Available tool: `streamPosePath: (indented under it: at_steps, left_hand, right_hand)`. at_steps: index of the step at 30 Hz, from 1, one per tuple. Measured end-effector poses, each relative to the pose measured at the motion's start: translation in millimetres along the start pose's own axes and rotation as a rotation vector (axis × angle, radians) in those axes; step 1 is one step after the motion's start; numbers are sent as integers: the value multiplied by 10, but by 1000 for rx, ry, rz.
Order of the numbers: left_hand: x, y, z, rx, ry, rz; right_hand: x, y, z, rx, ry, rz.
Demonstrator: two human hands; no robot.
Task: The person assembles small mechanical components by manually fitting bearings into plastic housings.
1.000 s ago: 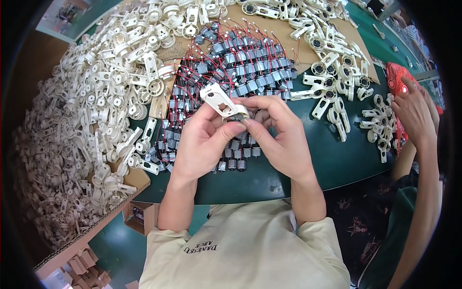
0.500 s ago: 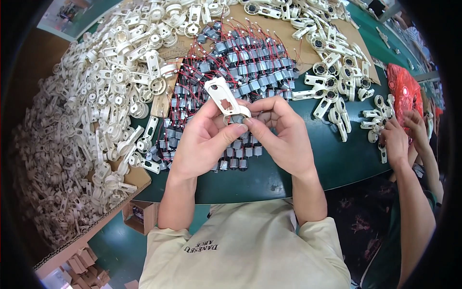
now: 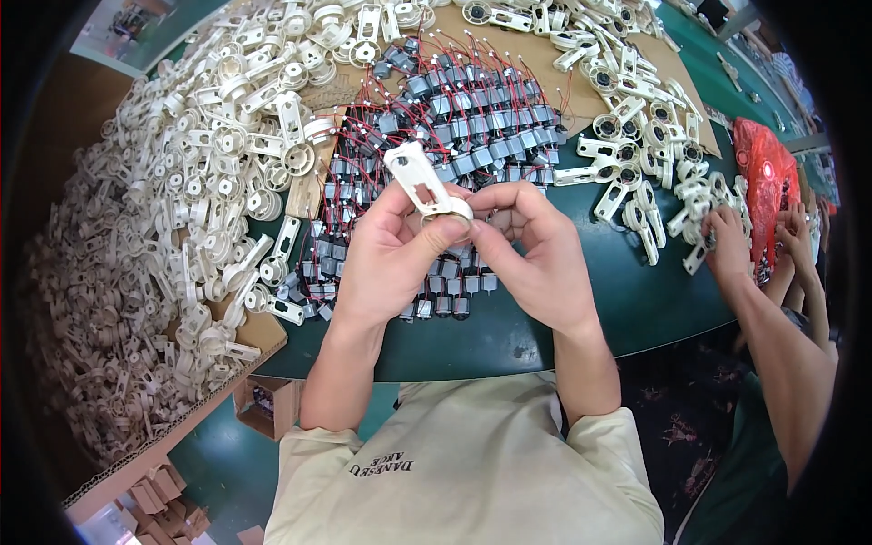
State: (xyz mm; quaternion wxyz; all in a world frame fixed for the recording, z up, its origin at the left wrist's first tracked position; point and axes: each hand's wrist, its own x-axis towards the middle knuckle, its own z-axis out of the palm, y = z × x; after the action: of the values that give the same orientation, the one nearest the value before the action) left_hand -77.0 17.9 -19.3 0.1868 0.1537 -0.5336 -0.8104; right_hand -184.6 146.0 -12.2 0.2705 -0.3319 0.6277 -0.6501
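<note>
Between my hands, above the rows of small motors (image 3: 486,129), a white plastic housing (image 3: 411,171) tilts up and to the left; it has a long slotted arm and a round ring end. My left hand (image 3: 381,268) is closed around its ring end, the thumb lying across the ring's opening. My right hand (image 3: 542,259) pinches the ring's right edge between thumb and fingers. What sits inside the ring is mostly hidden by my thumbs. The grey motors carry red wires with small white plugs.
A large heap of white housings (image 3: 182,173) fills the left, partly in a cardboard box (image 3: 173,436). More housings with dark round centres (image 3: 627,154) lie at right on the green table (image 3: 490,350). Beside a red plastic bag (image 3: 763,168), another person's hands (image 3: 727,245) handle white parts.
My left thumb has shifted over the ring, covering the grey piece seen there before. My hands stay in nearly the same place. The other person's hands have moved lower and left.
</note>
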Motion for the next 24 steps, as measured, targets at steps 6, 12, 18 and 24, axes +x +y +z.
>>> streamPosePath:
  at_steps: [6, 12, 18, 24]
  left_hand:
    - [-43, 79, 65, -6, -42, -48]
    - [-18, 1, 151, 94, -4, -1]
    - [-49, -72, 170, 300, 54, 146]
    - [-27, -71, 157, 550, 93, 293]
  right_hand:
    - [51, 4, -32, 233, 59, 120]
    - [58, 5, -49, 381, 20, 208]
    - [61, 45, 35, 374, 70, 247]
    - [65, 21, 12, 315, 67, 275]
